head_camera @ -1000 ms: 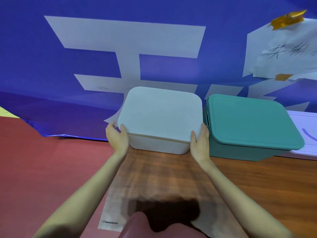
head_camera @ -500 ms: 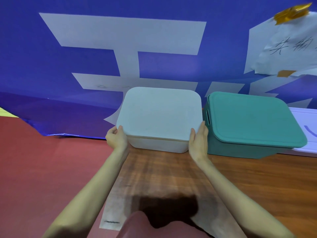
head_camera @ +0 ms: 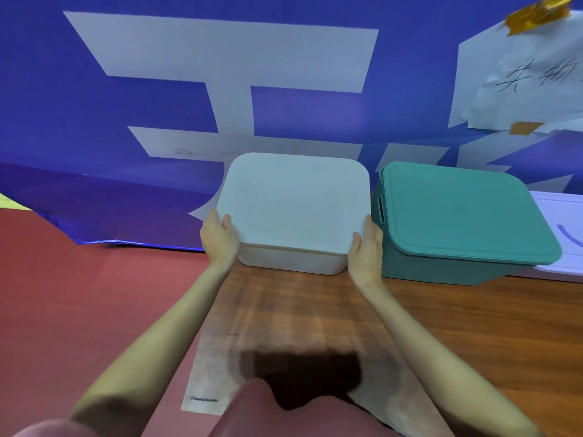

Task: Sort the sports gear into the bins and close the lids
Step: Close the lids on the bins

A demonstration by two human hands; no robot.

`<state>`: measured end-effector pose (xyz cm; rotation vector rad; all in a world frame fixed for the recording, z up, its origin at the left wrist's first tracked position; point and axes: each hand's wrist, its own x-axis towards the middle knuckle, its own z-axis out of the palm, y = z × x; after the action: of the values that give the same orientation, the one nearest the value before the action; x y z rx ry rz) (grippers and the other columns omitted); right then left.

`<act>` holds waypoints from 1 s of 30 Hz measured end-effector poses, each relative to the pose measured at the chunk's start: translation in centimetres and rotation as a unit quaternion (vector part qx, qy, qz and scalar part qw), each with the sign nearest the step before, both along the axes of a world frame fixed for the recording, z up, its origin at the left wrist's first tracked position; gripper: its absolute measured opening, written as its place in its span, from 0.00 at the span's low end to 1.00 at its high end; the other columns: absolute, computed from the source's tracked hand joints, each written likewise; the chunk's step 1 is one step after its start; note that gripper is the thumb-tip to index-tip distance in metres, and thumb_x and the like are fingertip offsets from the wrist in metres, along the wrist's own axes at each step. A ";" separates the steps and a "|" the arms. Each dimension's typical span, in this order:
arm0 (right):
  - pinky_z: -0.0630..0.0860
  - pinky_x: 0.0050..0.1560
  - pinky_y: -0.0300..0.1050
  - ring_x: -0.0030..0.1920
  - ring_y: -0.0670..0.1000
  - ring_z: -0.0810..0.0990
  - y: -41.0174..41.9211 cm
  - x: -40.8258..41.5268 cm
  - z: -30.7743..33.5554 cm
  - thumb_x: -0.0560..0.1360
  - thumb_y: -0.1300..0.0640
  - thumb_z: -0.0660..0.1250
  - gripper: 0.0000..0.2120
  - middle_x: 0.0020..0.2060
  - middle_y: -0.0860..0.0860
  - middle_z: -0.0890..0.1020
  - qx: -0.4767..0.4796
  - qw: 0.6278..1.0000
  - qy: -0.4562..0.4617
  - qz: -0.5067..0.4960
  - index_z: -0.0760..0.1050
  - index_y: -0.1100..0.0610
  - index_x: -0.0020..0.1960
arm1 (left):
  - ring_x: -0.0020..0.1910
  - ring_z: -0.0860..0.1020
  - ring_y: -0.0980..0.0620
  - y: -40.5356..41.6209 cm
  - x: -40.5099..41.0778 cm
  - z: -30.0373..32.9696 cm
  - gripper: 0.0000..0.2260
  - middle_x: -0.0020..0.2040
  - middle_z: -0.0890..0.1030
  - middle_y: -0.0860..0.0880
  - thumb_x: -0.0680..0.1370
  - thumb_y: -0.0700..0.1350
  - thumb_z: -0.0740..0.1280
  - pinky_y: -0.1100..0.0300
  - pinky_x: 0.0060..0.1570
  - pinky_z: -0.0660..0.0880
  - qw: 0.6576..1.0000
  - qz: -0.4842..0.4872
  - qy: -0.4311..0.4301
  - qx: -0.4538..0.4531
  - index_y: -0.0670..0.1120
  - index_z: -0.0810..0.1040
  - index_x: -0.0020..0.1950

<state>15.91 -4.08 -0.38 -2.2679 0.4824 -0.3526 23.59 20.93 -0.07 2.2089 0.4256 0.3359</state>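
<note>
- Both bins sit side by side at the back of the wooden table point(head_camera: 441, 326), up against the blue banner point(head_camera: 94, 121). White bin point(head_camera: 290, 263) on the left, green bin point(head_camera: 426, 269) on the right, nearly touching.
- Left hand point(head_camera: 219, 239) grips the near-left corner of the white lid point(head_camera: 293, 200), thumb curled over the top edge, fingers out of sight round the side.
- Right hand point(head_camera: 366, 252) does the same at the near-right corner, thumb on top, squeezed into the narrow gap next to the green bin.
- The green lid point(head_camera: 467, 209) looks already seated all round. No sports gear in view anywhere, so I'd guess it's all packed and this is the last lid going down.
- What could go wrong: the white lid looks a bit tipped, near edge sitting above the bin's rim. Pressing only the front corners could leave the back edge popped up, and you can't see the back from here.
- The right hand's knuckles are jammed beside the green bin, so a shove could nudge that bin sideways or pinch fingers.
- The bin could also skid back into the banner if the push goes forward instead of down.
</note>
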 end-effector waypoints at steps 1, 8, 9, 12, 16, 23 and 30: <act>0.61 0.67 0.40 0.69 0.55 0.65 0.0 0.3 -0.1 0.81 0.64 0.53 0.22 0.69 0.60 0.63 -0.032 0.999 0.006 0.011 0.57 0.61 0.74 | 0.49 0.74 0.39 0.1 0.4 0.0 0.06 0.49 0.77 0.40 0.79 0.38 0.58 0.54 0.44 0.65 0.998 -0.032 -0.012 0.056 0.37 0.72 0.52; 0.47 0.75 0.54 0.76 0.59 0.45 -2.3 6.9 1.5 0.82 0.54 0.49 0.25 0.77 0.59 0.48 -0.256 0.950 0.133 0.117 0.50 0.59 0.77 | 0.75 0.55 0.40 -0.1 6.8 1.0 0.21 0.76 0.57 0.40 0.82 0.47 0.54 0.40 0.71 0.56 0.896 -0.288 0.023 0.337 0.39 0.62 0.72; 0.48 0.74 0.55 0.76 0.59 0.45 -2.8 8.1 1.9 0.82 0.54 0.49 0.25 0.77 0.59 0.48 -0.264 0.944 0.146 0.133 0.50 0.59 0.77 | 0.76 0.54 0.41 -0.1 7.9 1.2 0.22 0.77 0.56 0.40 0.82 0.48 0.53 0.40 0.71 0.56 0.887 -0.310 0.038 0.340 0.38 0.60 0.73; 0.53 0.74 0.57 0.77 0.57 0.46 -3.7 11.2 2.9 0.82 0.52 0.49 0.25 0.77 0.58 0.49 -0.269 0.933 0.177 0.162 0.50 0.59 0.77 | 0.77 0.49 0.44 0.3 10.6 1.4 0.27 0.78 0.51 0.41 0.83 0.52 0.49 0.46 0.75 0.51 0.878 -0.330 0.089 0.336 0.37 0.51 0.77; 0.55 0.73 0.55 0.77 0.56 0.45 -3.9 12.1 3.0 0.83 0.50 0.47 0.26 0.77 0.56 0.48 -0.281 0.925 0.195 0.164 0.48 0.58 0.77 | 0.78 0.47 0.47 0.3 11.0 1.0 0.27 0.79 0.50 0.43 0.83 0.53 0.48 0.50 0.76 0.47 0.885 -0.326 0.088 0.322 0.38 0.49 0.77; 0.57 0.72 0.56 0.76 0.58 0.50 -4.4 12.6 4.4 0.82 0.50 0.51 0.26 0.77 0.56 0.50 -0.298 0.904 0.237 0.192 0.51 0.57 0.77 | 0.78 0.48 0.47 0.1 10.8 1.0 0.27 0.79 0.51 0.44 0.83 0.52 0.48 0.48 0.75 0.48 0.888 -0.315 0.087 0.325 0.39 0.50 0.77; 0.52 0.74 0.55 0.77 0.54 0.44 -5.4 12.3 4.8 0.82 0.46 0.50 0.29 0.77 0.52 0.44 -0.268 0.893 0.277 0.233 0.45 0.53 0.78 | 0.76 0.53 0.45 -0.6 11.7 2.6 0.24 0.77 0.55 0.44 0.82 0.52 0.51 0.38 0.72 0.52 0.875 -0.328 0.123 0.335 0.41 0.56 0.75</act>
<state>28.17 -9.48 4.41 -2.9250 0.0947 0.4844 35.27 20.36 2.55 2.9157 -0.3969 -0.2149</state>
